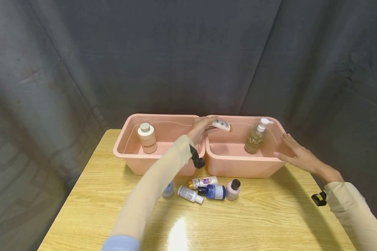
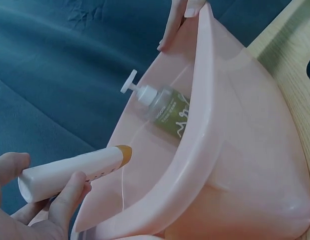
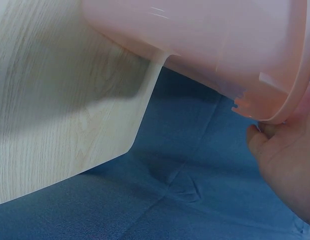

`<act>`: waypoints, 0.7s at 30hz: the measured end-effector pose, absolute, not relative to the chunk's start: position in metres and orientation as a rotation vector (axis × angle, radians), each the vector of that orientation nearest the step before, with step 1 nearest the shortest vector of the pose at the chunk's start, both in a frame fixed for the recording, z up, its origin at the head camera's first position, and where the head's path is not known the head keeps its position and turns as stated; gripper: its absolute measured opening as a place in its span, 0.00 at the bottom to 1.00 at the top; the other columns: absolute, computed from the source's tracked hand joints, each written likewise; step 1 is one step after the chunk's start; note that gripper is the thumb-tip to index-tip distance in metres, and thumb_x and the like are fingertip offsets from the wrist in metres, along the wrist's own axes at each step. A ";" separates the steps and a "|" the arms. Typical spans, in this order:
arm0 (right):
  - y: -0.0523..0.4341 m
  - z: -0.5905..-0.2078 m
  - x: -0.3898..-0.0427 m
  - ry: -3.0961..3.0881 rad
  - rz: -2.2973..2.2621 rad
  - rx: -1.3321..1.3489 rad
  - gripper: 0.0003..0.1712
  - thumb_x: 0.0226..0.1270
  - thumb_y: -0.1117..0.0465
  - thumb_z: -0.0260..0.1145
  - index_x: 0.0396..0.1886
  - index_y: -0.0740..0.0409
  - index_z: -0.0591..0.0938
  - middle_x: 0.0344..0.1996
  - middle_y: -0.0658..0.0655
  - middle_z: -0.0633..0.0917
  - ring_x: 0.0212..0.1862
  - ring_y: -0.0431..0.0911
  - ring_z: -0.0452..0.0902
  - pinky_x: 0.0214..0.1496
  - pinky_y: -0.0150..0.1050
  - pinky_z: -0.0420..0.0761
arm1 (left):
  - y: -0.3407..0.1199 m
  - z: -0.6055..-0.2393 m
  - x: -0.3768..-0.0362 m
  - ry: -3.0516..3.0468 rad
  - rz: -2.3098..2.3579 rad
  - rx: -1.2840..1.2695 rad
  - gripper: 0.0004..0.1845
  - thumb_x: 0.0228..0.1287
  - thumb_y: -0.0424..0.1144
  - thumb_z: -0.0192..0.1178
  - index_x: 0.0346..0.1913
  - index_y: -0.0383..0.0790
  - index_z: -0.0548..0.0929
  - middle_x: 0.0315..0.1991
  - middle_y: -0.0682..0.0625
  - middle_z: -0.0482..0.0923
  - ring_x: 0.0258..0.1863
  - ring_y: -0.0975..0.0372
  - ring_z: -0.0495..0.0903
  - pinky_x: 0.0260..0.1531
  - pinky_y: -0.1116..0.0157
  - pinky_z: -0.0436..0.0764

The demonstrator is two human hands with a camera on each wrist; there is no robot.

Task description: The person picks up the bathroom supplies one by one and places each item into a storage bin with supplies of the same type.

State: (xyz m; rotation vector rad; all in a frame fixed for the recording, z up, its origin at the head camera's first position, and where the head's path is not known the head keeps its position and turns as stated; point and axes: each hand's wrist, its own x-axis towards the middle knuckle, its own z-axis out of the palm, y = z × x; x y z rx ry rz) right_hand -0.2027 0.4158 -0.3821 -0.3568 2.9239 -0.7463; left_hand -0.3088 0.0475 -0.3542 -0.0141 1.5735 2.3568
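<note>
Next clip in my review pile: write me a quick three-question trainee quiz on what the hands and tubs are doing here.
1. True or false: the left hand holds a white tube with an amber cap over the right pink tub.
2. Which item stands inside the right pink tub? A) pump bottle B) blue bottle C) beige jar
3. Fill in: the right hand rests with straight fingers on the tub's ______ rim.

Key
1. True.
2. A; the beige jar stands in the left pink tub, and the blue bottle lies on the table.
3. Right.
</note>
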 end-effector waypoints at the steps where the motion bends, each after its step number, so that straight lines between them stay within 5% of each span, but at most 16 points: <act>1: 0.416 -0.382 -0.203 2.924 -0.745 -0.356 0.53 0.72 0.43 0.60 0.79 0.61 0.40 0.78 0.63 0.34 0.75 0.67 0.28 0.60 0.80 0.44 | 0.048 -0.355 -0.309 1.580 2.355 -0.015 0.17 0.65 0.31 0.64 0.54 0.23 0.80 0.48 0.36 0.82 0.49 0.47 0.84 0.53 0.55 0.80; 21: 0.415 -0.382 -0.201 2.933 -0.751 -0.378 0.52 0.73 0.44 0.60 0.79 0.62 0.41 0.78 0.65 0.35 0.76 0.66 0.28 0.60 0.80 0.44 | 0.043 -0.362 -0.312 1.585 2.355 -0.080 0.18 0.67 0.30 0.62 0.56 0.23 0.79 0.51 0.31 0.81 0.53 0.44 0.81 0.55 0.54 0.78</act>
